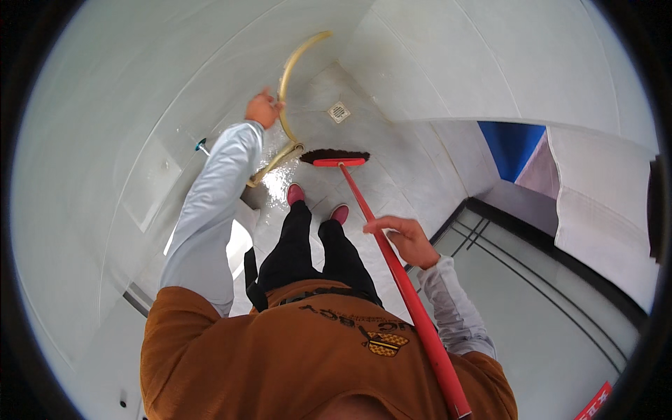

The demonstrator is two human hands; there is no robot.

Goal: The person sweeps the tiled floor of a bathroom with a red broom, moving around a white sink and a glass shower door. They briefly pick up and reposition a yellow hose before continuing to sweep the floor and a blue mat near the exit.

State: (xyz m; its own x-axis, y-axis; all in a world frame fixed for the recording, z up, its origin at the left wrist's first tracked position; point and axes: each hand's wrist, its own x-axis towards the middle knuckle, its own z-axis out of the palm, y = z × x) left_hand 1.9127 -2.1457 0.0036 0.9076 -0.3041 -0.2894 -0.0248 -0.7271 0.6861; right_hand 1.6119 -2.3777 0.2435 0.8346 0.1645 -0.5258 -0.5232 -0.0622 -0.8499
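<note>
My left hand [264, 110] reaches out ahead, its fingers at a pale yellow hose [288, 68]. The hold looks like a pinch, though the hand is slightly blurred. One end of the hose arcs up past the hand; lower down it bends on the wet floor. My right hand [408, 241] is around the red handle of a broom [396, 264], with fingers lying across it. Along my right side the handle runs up past my chest. The broom's dark bristle head [334, 157] rests on the floor just beyond my feet.
A square floor drain [339, 112] sits in the grey tiles near the far corner. Pale walls surround me. At the left is a small blue-topped fitting [201, 145]. To the right are a dark-framed glass panel [532, 280], a white cloth [602, 192] and something blue [513, 148].
</note>
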